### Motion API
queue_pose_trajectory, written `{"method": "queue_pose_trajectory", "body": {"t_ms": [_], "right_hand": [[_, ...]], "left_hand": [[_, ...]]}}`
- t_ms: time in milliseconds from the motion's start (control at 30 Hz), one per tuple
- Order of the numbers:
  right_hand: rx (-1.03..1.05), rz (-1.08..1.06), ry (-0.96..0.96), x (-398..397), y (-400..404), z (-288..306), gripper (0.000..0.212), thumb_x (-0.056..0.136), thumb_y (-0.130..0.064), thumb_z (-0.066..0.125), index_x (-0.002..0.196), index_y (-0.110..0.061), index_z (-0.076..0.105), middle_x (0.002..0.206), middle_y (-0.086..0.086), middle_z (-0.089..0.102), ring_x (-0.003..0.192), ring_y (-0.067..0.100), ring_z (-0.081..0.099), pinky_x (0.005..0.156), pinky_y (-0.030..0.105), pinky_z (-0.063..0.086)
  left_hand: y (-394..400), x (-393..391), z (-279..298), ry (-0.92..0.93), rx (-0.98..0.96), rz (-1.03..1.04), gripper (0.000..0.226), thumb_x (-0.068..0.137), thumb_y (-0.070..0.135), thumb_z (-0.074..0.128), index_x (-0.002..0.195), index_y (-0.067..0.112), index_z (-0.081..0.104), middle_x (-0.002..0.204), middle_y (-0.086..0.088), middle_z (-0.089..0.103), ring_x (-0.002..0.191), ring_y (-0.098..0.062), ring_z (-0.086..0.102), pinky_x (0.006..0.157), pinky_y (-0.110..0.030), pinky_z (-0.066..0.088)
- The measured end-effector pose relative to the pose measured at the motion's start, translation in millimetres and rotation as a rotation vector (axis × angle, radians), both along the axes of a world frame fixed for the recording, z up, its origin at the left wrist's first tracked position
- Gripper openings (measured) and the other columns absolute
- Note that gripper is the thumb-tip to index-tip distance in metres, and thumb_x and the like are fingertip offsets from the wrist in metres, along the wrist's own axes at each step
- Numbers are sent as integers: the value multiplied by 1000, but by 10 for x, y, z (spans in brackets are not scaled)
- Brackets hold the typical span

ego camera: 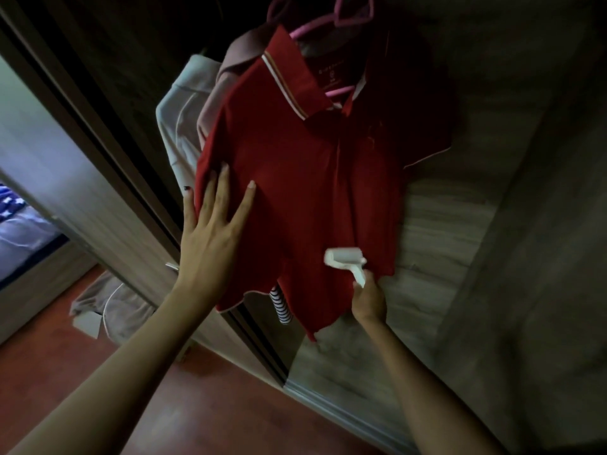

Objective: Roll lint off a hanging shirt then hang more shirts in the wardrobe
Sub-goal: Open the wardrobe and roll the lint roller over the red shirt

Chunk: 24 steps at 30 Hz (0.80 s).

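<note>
A red polo shirt with a striped collar edge hangs on a pink hanger in front of the wardrobe door. My left hand lies flat against the shirt's left side, fingers spread, holding nothing. My right hand grips the handle of a white lint roller, whose roll rests against the lower front of the shirt near the hem.
More garments hang behind the red shirt: a mauve one and a pale grey one. A striped piece of cloth shows below the hem. The wood-grain wardrobe door fills the right. A grey garment lies on the reddish floor at left.
</note>
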State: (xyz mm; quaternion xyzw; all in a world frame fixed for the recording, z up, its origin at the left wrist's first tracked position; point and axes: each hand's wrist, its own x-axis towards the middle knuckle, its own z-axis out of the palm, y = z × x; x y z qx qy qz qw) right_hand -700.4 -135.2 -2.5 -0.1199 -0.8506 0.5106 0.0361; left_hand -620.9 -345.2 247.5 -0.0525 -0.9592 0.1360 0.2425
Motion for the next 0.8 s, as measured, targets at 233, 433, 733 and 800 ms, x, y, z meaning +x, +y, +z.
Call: {"method": "queue_pose_trajectory", "body": {"t_ms": [233,433,733,800], "right_hand": [[-154,-296,392,-106,47,578,42,98,-15,49,139,-13,43,126,16,60,112,29,58,87,26,41],[-354,-326,640,-991,232,1785,41,100,-22,45,140,-16,39,126,7,60,109,19,61,82,17,44],[-183,-160,261,-742,184,633,38,97,-11,50,135,-10,48,121,16,63,111,33,60,88,31,43],[-183,-176,216,-666,190,540,37,97,-12,50,134,-10,48,120,15,63,110,33,60,85,30,42]], "left_hand": [[-11,102,-88,-58,1,6,109,68,28,82,153,19,15,159,-20,2,145,-38,13,117,-55,0],[-16,-29,100,-27,20,21,116,61,33,84,153,17,16,159,-21,3,145,-38,12,116,-57,2],[-40,-9,60,-68,9,35,126,53,40,88,153,19,14,159,-20,1,146,-36,10,117,-56,3],[-50,-8,71,-60,12,34,125,54,40,88,153,19,14,160,-19,1,146,-34,8,117,-55,2]]}}
